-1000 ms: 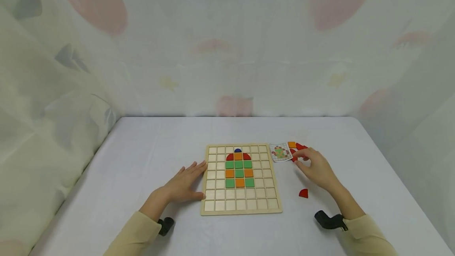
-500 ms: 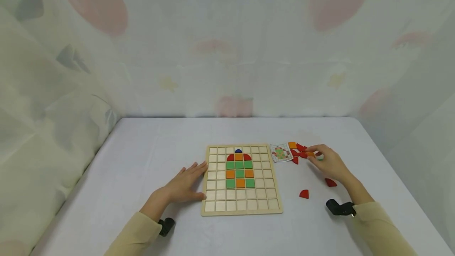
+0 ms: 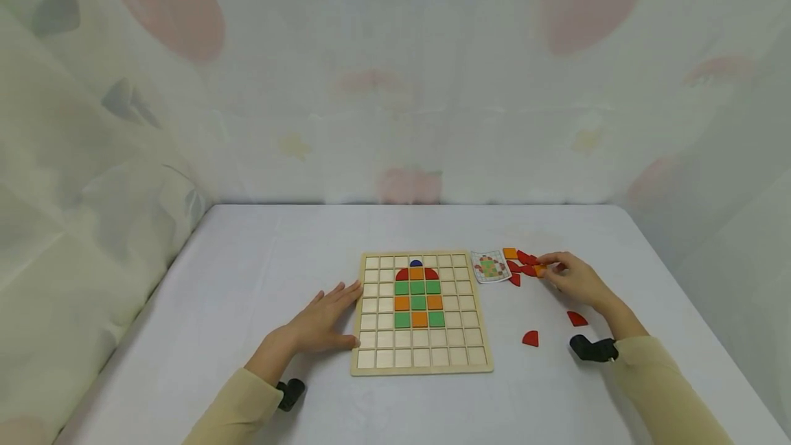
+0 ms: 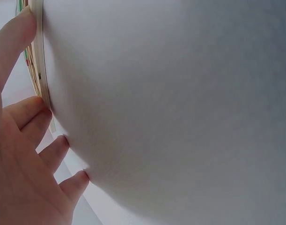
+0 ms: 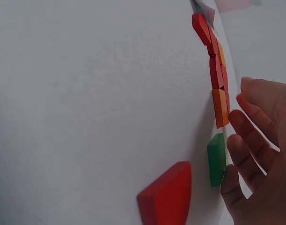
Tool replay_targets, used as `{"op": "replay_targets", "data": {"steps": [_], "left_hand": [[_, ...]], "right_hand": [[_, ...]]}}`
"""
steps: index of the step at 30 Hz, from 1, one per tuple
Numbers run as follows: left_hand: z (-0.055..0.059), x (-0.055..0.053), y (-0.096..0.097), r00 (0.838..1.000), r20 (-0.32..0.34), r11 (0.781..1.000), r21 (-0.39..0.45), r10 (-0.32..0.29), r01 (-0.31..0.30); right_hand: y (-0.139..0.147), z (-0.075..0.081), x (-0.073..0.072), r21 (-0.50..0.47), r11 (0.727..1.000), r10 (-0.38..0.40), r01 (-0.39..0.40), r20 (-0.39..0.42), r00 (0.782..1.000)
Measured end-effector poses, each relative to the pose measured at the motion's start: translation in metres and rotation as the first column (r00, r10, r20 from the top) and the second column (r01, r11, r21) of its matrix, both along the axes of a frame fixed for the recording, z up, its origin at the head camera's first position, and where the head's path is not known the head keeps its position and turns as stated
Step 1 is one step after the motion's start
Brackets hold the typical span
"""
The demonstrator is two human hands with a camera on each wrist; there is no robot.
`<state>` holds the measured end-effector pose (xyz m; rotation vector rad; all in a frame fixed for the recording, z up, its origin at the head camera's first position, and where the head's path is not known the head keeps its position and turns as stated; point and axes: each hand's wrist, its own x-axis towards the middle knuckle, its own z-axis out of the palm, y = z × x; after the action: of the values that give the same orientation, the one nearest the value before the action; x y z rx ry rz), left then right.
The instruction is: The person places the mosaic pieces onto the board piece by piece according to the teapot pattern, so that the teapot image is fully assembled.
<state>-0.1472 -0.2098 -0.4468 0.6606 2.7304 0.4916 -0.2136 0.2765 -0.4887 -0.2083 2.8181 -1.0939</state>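
Left hand [image 3: 321, 321], fingers straight, touches gridded wooden board [image 3: 403, 357] holding flat tiles [image 3: 418, 303]; right hand [image 3: 576, 281], fingers loose, ungrasping, beside orange square [image 5: 220, 108].

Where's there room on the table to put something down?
Bare table shows left of the board, beyond the left hand, and in front of the board, between both sleeves. It's crowded off the board's far right corner: the card, loose pieces and right hand are there.

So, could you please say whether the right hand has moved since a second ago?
Yes: in the head view, the right hand moved right, away from the card.
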Motion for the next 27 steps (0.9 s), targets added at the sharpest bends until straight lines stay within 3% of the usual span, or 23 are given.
{"op": "replay_targets", "data": {"steps": [9, 27], "left_hand": [[0.0013, 0.0006, 0.0001, 1.000, 0.004, 1.000, 0.011, 0.000, 0.000], [-0.0012, 0.0000, -0.0009, 1.000, -0.002, 1.000, 0.014, 0.000, 0.000]], "right_hand": [[0.0041, -0.0026, -0.0051, 0.046, 0.998, 0.029, -0.029, 0.012, 1.000], [0.0052, -0.0076, -0.0073, 0.071, 0.995, 0.074, -0.070, -0.064, 0.995]]}}
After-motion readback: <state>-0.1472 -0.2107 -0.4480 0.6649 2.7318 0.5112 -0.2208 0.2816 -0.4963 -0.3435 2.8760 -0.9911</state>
